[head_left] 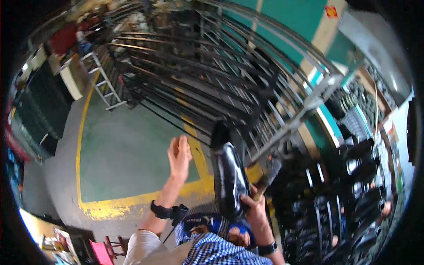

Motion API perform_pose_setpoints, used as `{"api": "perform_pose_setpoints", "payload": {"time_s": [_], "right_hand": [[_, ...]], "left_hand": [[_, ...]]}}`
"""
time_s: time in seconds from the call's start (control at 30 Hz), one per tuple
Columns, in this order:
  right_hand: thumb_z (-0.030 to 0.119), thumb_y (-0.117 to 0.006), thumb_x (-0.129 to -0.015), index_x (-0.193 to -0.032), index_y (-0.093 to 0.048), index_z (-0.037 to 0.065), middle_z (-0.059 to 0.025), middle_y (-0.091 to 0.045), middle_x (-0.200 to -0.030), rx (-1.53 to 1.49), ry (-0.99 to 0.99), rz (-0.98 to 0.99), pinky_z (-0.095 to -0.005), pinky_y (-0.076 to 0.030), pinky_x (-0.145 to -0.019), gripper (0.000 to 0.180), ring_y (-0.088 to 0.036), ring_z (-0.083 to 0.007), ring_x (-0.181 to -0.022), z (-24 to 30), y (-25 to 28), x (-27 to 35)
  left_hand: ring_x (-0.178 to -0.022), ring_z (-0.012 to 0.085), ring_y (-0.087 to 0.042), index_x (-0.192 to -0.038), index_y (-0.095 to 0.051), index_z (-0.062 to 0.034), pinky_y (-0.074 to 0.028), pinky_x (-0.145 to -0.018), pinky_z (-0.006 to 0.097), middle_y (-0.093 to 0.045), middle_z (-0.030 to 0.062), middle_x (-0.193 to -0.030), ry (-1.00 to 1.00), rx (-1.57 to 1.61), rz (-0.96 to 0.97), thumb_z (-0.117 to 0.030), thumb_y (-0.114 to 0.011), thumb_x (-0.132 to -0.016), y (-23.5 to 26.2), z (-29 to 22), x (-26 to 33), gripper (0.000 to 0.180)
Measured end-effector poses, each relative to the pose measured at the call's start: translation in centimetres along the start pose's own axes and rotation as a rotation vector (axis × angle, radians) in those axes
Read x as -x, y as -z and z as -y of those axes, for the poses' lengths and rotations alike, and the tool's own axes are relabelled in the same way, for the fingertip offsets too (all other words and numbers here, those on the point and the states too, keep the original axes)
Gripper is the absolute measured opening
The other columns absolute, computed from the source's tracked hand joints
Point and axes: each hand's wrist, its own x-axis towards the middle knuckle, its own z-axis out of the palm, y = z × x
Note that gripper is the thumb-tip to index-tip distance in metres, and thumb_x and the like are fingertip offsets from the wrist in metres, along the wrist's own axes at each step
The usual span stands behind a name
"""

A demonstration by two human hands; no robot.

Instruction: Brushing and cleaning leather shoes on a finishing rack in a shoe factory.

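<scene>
My right hand (255, 207) grips a glossy black leather shoe (226, 176) by one side, with its dark opening at the far end. In the same hand is a tool with a light wooden-looking handle and a flat grey blade (270, 174), which looks like a knife and points up and right. My left hand (179, 157) is raised to the left of the shoe, apart from it. Its fingers are partly stretched and loosely bent, with nothing seen in them. Whatever lies behind the shoe is hidden.
A long metal rack of dark bars (198, 66) stretches across the far side. Many black shoes (327, 198) stand in rows at right. Yellow lines (106, 207) border a green floor area (128, 150). A small metal ladder (102, 81) stands far left, a pink chair (100, 251) near left.
</scene>
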Motion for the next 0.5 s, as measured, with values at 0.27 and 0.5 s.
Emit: {"api": "perform_pose_setpoints", "payload": {"time_s": [0.27, 0.5], "right_hand": [[-0.006, -0.066, -0.062, -0.122, -0.043, -0.006, -0.0083, -0.057, -0.108, 0.258, -0.020, 0.042, -0.0252, -0.041, -0.084, 0.063, -0.054, -0.0129, -0.094, 4.3, 2.9, 1.2], [0.000, -0.073, -0.057, -0.115, -0.050, -0.007, -0.0037, -0.057, -0.105, 0.510, -0.025, 0.193, -0.0244, -0.035, -0.089, 0.063, -0.050, -0.0105, -0.096, 7.3, 4.5, 1.5]], "left_hand": [[-0.085, 0.0085, -0.048, -0.093, -0.063, -0.0042, -0.038, -0.073, 0.023, -0.057, 0.0027, -0.097, -0.466, -0.824, 0.571, -0.022, -0.056, -0.085, -1.7, -0.6, 1.9, 0.021], [-0.100, 0.0216, -0.055, -0.096, -0.064, -0.0013, -0.038, -0.090, 0.031, -0.060, 0.0170, -0.101, 0.572, -0.335, 1.178, -0.041, -0.052, -0.081, 1.0, -2.2, 3.0, 0.044]]}}
